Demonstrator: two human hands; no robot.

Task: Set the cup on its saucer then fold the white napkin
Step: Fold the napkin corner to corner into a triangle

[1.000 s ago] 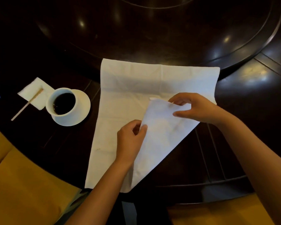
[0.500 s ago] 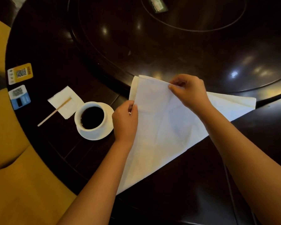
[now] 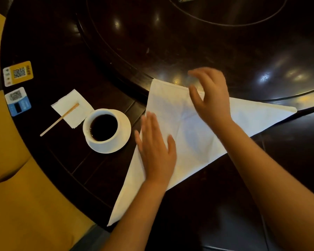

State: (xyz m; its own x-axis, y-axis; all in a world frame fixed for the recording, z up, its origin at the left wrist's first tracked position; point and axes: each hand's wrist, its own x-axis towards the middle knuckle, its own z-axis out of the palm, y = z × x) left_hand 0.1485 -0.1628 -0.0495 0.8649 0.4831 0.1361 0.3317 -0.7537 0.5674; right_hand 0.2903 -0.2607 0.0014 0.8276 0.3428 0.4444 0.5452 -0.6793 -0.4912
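White napkin [image 3: 194, 134]: centre of dark table [image 3: 225, 205], folded to a triangle. Left hand [image 3: 157, 147]: fingers straight, flat on its left edge, likely pressing the crease. Right hand [image 3: 209, 98]: blurred, fingers loosely apart, seemingly empty, above far corner. Cup [image 3: 101, 128]: seated on saucer [image 3: 124, 138], left.

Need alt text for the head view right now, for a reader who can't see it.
A white napkin folded into a triangle lies on a dark table; the left hand rests flat on it, the right hand hovers open. Left of it, a full cup sits on its saucer.
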